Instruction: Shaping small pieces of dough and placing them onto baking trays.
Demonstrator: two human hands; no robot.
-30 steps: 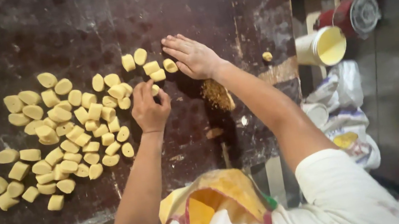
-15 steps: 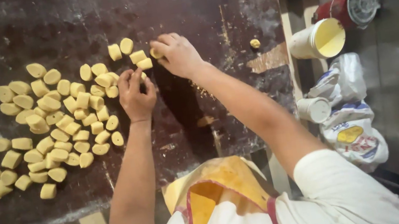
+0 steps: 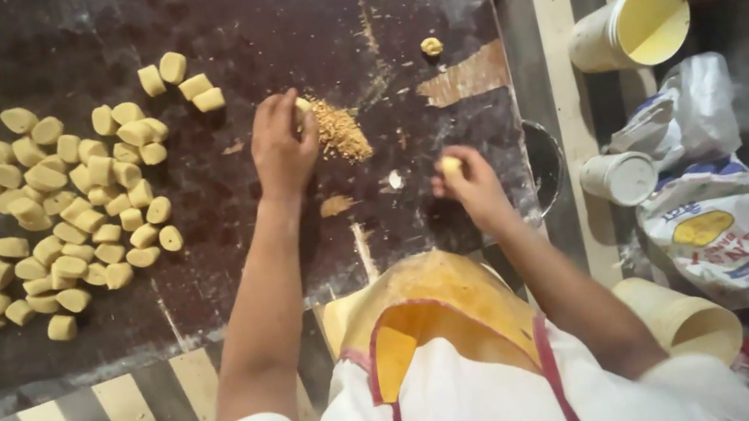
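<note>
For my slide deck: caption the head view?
Left hand at crumb pile, right hand holding dough piece.

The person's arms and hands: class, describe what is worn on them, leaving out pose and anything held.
Both forearms are bare from above the elbow down. Short white sleeves cover the upper arms. The left hand and right hand wear no gloves; no ring, watch or bracelet shows. A yellow apron bib with red-edged straps hangs at the chest between the arms.
</note>
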